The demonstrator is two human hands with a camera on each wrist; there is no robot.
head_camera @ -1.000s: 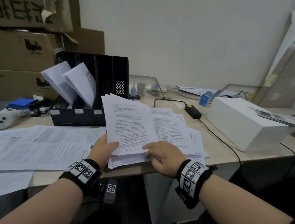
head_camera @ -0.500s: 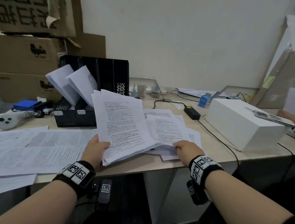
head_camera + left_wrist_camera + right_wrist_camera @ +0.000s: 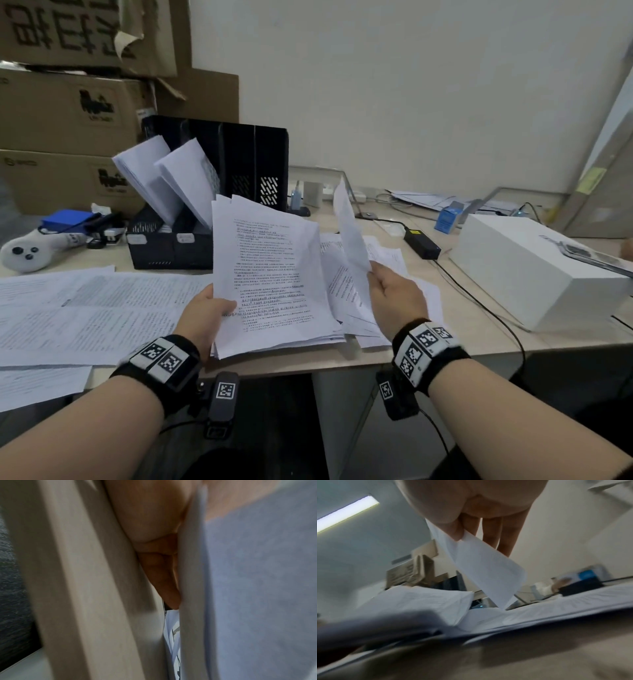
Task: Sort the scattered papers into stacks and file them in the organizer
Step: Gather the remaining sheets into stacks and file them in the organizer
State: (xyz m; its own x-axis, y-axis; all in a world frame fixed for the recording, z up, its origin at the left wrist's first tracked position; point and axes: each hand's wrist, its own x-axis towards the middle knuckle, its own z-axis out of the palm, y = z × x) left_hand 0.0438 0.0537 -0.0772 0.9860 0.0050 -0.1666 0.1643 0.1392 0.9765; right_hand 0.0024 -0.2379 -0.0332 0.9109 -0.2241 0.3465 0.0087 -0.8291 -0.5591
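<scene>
1. The stack (image 3: 274,274) of printed papers is tilted up off the bench (image 3: 479,329) near its front edge, in front of the organizer (image 3: 239,161).
2. The left hand (image 3: 205,315) grips the stack's lower left edge, thumb on the printed face; in the left wrist view the fingers (image 3: 164,574) lie flat behind the paper.
3. The right hand (image 3: 394,294), just right of the stack, pinches a single sheet (image 3: 349,233) that stands almost edge-on; the right wrist view shows the thumb (image 3: 453,531) clamped on its corner, the other fingers straight.
4. More loose papers (image 3: 376,325) lie under and right of the stack.
5. The black organizer, behind the stack, holds two leaning sheaves (image 3: 164,178) in its left slots.
6. Left of the organizer: spread sheets (image 3: 85,308) on the bench, a white handheld device (image 3: 30,251), a blue item (image 3: 68,219), and cardboard boxes (image 3: 68,113) piled behind.
7. Right of the organizer: a black power brick (image 3: 423,245) with its cable, a small blue box (image 3: 447,219), a white box (image 3: 534,270).
8. A plain pale wall (image 3: 411,85) backs the bench; the right wrist view shows a ceiling strip light (image 3: 346,513).
</scene>
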